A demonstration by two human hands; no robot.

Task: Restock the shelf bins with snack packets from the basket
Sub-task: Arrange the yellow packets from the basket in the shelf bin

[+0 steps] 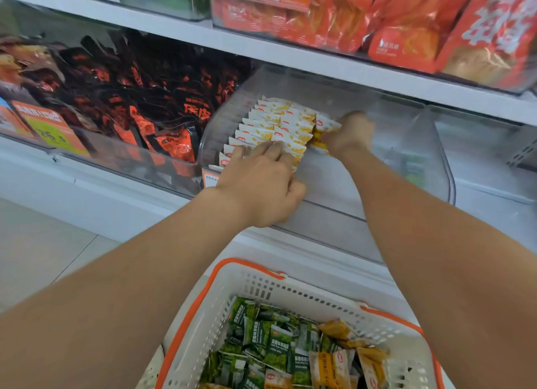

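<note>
A clear plastic shelf bin [406,167] holds two neat rows of white-and-yellow snack packets [270,127] along its left side. My left hand [258,182] rests on the near end of those rows, fingers curled over the front packets. Further in, my right hand [348,135] grips a small bunch of yellow packets [322,132] beside the second row; the hand is blurred. Below, a white basket with orange rim and handles [220,310] holds several green packets [261,339] and orange-yellow ones [340,359].
A bin of black-and-red packets [139,103] stands to the left, with an orange price tag [49,127] on its front. Red bags [406,25] fill the shelf above. The right half of the clear bin and the bin further right [488,156] are bare.
</note>
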